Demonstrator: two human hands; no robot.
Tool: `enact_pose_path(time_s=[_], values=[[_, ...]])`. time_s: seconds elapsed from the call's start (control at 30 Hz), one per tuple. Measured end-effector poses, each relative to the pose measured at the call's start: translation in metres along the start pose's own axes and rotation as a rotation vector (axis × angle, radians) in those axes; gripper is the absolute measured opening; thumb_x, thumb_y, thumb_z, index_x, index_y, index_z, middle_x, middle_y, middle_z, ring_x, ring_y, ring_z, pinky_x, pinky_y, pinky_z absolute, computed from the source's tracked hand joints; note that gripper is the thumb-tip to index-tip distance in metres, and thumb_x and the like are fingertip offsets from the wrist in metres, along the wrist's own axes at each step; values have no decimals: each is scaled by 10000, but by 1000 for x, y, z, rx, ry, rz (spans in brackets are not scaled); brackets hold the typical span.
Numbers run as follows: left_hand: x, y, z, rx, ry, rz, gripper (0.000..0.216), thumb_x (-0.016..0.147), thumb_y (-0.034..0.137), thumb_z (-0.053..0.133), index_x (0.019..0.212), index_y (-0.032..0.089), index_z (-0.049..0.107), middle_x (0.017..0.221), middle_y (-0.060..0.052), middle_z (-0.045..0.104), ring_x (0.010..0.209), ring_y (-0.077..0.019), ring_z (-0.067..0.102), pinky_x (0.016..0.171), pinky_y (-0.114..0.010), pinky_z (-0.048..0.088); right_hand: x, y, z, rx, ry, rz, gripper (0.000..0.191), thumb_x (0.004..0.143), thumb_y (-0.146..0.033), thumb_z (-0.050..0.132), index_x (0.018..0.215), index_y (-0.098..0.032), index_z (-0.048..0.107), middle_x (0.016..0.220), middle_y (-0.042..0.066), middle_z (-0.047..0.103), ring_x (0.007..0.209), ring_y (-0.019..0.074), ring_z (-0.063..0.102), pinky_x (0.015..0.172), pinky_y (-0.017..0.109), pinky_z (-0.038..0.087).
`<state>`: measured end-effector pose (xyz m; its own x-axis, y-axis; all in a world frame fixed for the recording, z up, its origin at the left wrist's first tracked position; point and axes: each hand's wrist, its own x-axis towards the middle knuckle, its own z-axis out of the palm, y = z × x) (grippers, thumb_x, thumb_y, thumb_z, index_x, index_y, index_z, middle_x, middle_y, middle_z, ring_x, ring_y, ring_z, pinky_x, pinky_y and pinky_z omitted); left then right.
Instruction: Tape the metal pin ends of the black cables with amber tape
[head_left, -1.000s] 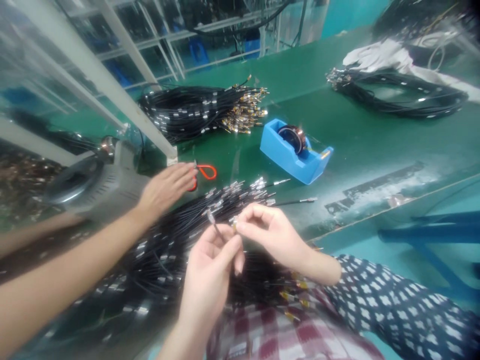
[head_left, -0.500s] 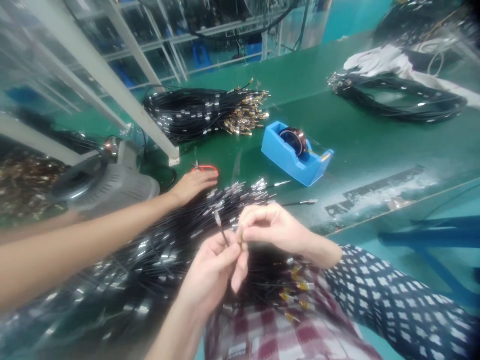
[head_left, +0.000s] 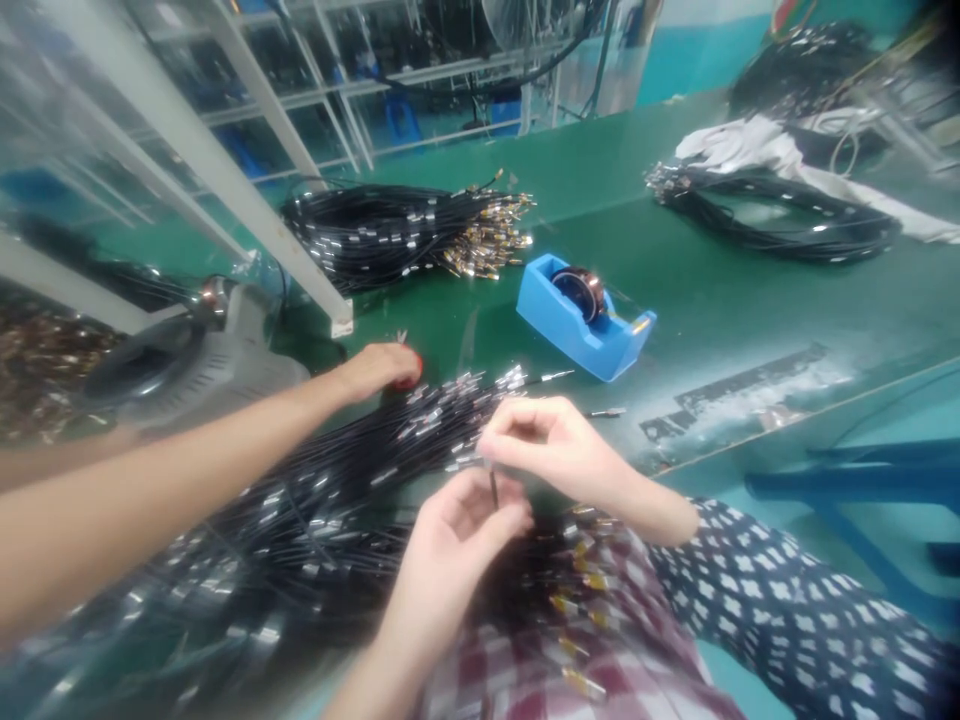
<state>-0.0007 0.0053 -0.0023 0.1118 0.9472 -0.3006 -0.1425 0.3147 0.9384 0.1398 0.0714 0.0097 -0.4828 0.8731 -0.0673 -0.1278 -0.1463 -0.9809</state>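
Observation:
My left hand (head_left: 465, 535) is closed around a thin black cable (head_left: 493, 488), which sticks up between thumb and fingers. Just above it, my right hand (head_left: 547, 445) pinches the upper end of the same cable; the fingertips hide that tip. Many black cables with silvery ends (head_left: 442, 410) lie behind and to the left of my hands. Near my lap, several cable ends with yellow tags (head_left: 589, 580) hang over the checked cloth. To the left, a co-worker's hand (head_left: 379, 368) grips red-handled pliers or cutters (head_left: 409, 368) on the green table.
A blue tape dispenser (head_left: 585, 325) stands beyond my right hand. Behind it lies a cable bundle with gold-coloured ends (head_left: 405, 230). A grey machine (head_left: 217, 360) and a white post (head_left: 285, 240) are at left. Coiled cables (head_left: 795, 225) and a white cloth (head_left: 750, 145) lie at far right.
My right hand has come over the cable's upper end, which stood free of it before. The co-worker's hand has closed on the red-handled tool, earlier lying under its fingers.

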Motion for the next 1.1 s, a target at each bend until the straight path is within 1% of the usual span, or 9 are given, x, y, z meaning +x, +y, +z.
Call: enact_pose_path(time_s=[0.1,0.2,0.27,0.4,0.47,0.53,0.7,0.83,1.1], values=[[0,4,-4,106,80,111,106,813,264,719,805,158,716,808,-57,709,784,-153,614,744,-220,472,-5,0,-2,-27,-28,-27,280,792,-396,701,692,-144,629,632,6,625,547,122,587,561,265,471],[0,3,-7,108,72,36,199,809,348,721,794,150,706,711,-43,681,542,-97,507,498,-195,404,-7,-2,-19,-199,19,-88,216,798,-359,694,760,-146,698,749,41,685,668,146,623,639,282,489],[0,1,-7,69,81,-29,264,783,405,734,797,145,696,701,-47,672,466,-86,460,422,-203,359,-4,-7,-45,-352,172,-155,184,791,-336,694,804,-156,723,799,52,713,715,160,631,673,292,491],[2,-4,-4,16,91,-69,306,736,440,765,767,148,680,708,-56,674,448,-94,482,420,-221,386,5,-28,-121,-755,624,-232,192,793,-323,664,809,-146,737,820,70,720,703,170,612,693,309,476],[2,-4,-2,23,92,-89,315,733,451,764,762,148,681,720,-59,677,448,-87,474,417,-214,376,9,-38,-153,-1027,676,-91,204,799,-318,634,820,-152,753,847,81,717,728,185,606,720,323,461],[1,-5,-2,41,87,-97,324,741,463,754,760,148,682,720,-57,675,451,-84,470,424,-212,373,11,-45,-171,-1178,648,24,216,794,-330,619,793,-171,766,899,90,709,774,207,602,744,336,447],[1,-7,-4,69,49,-111,336,751,482,740,783,153,677,711,-50,674,454,-92,478,441,-227,376,15,-54,-178,-1150,520,89,218,770,-349,637,704,-185,764,865,74,710,827,222,616,776,312,445],[2,-7,-5,85,43,-100,335,767,485,725,785,155,672,718,-48,681,449,-87,471,452,-231,372,17,-60,-177,-1018,420,127,174,748,-317,663,740,-176,765,807,41,733,805,200,637,782,282,455],[1,-6,-6,77,29,-103,305,770,454,732,797,156,673,709,-39,683,442,-81,465,447,-226,346,15,-66,-171,-832,497,210,188,743,-320,648,752,-172,765,848,54,749,833,201,627,764,294,453]])
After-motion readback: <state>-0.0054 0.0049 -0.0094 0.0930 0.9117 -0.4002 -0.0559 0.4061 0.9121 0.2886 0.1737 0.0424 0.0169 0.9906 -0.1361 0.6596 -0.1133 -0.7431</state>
